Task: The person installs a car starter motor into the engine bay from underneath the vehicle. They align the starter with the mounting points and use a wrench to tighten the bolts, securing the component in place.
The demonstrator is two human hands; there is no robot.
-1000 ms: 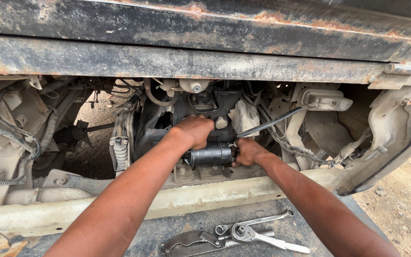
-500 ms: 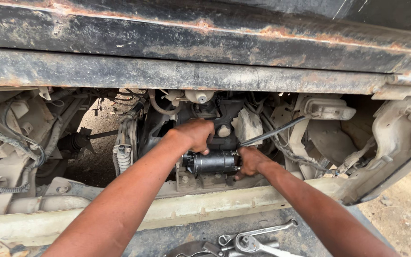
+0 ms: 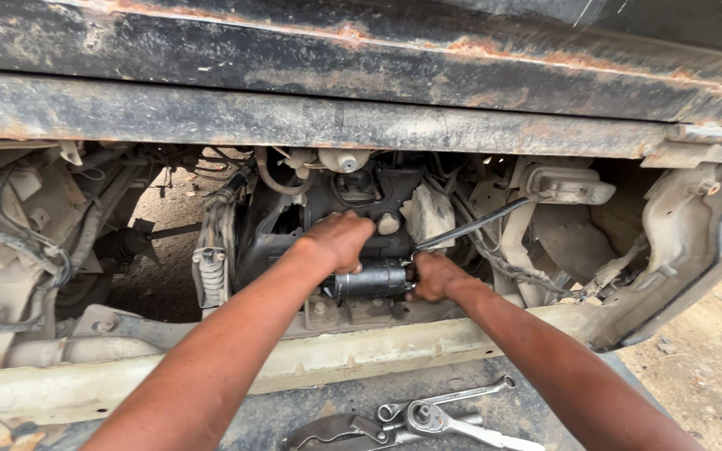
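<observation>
A dark cylindrical starter motor [image 3: 371, 281] lies sideways low in the vehicle's open engine bay. My left hand [image 3: 340, 240] is closed over its top and left end. My right hand [image 3: 434, 276] grips its right end, fingers wrapped around it. Both forearms reach in from below the frame. A thin metal pipe [image 3: 478, 224] slants up to the right just above my right hand. The motor's far side is hidden by my hands.
A rusty black beam [image 3: 361, 125] runs across the top of the opening. A dusty light crossmember [image 3: 378, 355] spans below. Wrenches and a ratchet [image 3: 428, 415] lie on the dark surface near me. A coiled spring [image 3: 211, 267] and wiring sit left; dirt ground right.
The view has shifted slightly downward and closer. Both hands stay on the starter motor, which sits a little lower and more level than a second ago.
</observation>
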